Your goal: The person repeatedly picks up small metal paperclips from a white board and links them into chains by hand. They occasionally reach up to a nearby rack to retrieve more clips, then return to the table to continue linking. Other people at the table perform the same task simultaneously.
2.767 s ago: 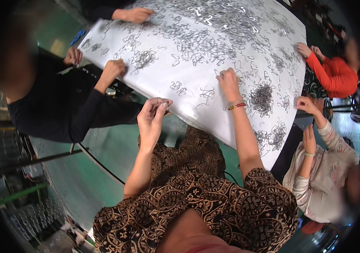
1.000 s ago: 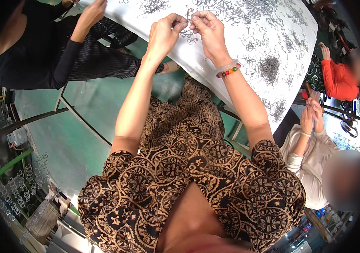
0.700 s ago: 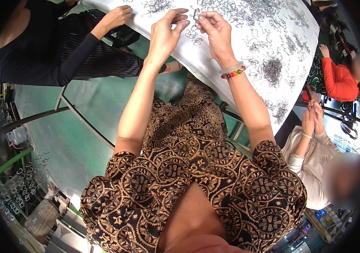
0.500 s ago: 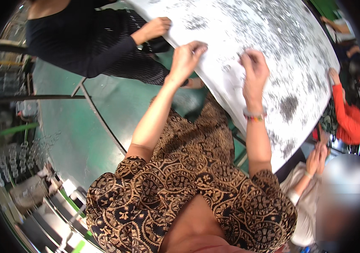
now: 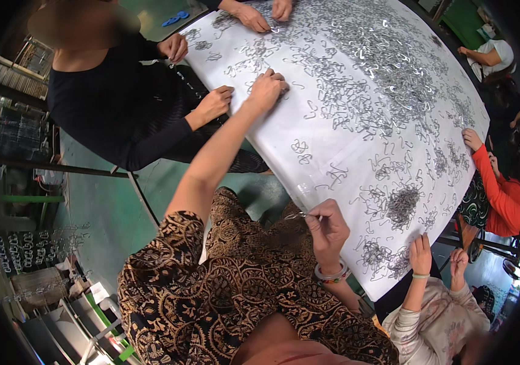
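Left hand (image 5: 266, 91) has extended over the white table (image 5: 277, 135); I cannot tell its grip. Right hand (image 5: 331, 232) has retracted, pinching a wire piece (image 5: 295, 215) protruding left of its fingertips. Loose pressure could let it fall.

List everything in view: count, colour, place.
White-covered table: one, white, centre to right
Curved metal wire hooks: too many to count, grey, scattered over the table
Dense wire-hook heap: one, dark grey, table's lower right
Blue footwear: apparently a pair, blue, upper-left floor
Smooth floor: one, green, left
Hanging metal pieces: several, silver, left edge
Co-workers: at least five, varied clothing, left, top and right
Patterned outfit: one, black and tan, bottom
Bracelets: two, pale and multicoloured, right wrist
Left grip: one, bare, table's left side
Right grip: one, bare, near edge, pinching a thin silver metal piece
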`<state>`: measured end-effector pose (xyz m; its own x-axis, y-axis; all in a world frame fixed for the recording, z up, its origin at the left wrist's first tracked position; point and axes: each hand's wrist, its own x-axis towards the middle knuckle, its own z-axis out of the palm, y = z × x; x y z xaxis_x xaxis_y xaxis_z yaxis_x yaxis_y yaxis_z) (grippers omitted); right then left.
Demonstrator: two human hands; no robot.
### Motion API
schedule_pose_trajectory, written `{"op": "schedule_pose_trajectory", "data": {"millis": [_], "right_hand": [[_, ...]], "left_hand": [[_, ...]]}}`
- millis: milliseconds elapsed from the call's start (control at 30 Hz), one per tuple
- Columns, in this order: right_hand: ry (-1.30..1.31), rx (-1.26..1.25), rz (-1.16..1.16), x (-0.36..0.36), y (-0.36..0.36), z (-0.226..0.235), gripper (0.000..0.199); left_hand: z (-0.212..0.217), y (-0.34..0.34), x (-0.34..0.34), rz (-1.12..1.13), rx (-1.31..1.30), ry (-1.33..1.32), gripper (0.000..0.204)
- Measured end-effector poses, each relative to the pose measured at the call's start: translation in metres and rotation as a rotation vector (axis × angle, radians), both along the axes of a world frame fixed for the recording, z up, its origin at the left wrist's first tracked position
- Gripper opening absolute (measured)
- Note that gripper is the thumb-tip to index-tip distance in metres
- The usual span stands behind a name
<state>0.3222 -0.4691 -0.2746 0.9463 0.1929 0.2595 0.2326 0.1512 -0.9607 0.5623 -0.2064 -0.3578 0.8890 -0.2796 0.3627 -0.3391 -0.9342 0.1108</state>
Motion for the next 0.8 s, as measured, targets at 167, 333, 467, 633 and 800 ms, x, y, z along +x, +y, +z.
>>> {"op": "schedule_pose_trajectory", "data": {"millis": [167, 333, 467, 633, 800], "right_hand": [[0.048, 0.008, -0.049, 0.008, -0.004, 0.004, 0.008], [-0.037, 0.023, -0.021, 0.014, 0.002, 0.006, 0.006], [-0.010, 0.079, 0.030, 0.013, 0.009, 0.007, 0.006], [0.016, 0.062, 0.070, 0.009, 0.016, 0.002, 0.006], [0.053, 0.093, 0.067, 0.002, 0.023, -0.005, 0.006]], "left_hand": [[-0.006, 0.017, 0.020, -0.265, 0.144, 0.225, 0.014], [-0.007, 0.006, -0.013, -0.271, 0.316, 0.101, 0.014], [-0.016, -0.014, -0.026, -0.110, -0.017, 0.052, 0.014], [-0.025, -0.026, -0.034, 0.094, -0.352, 0.100, 0.014], [0.014, -0.038, -0.092, 0.085, -0.818, 0.167, 0.016]]}}
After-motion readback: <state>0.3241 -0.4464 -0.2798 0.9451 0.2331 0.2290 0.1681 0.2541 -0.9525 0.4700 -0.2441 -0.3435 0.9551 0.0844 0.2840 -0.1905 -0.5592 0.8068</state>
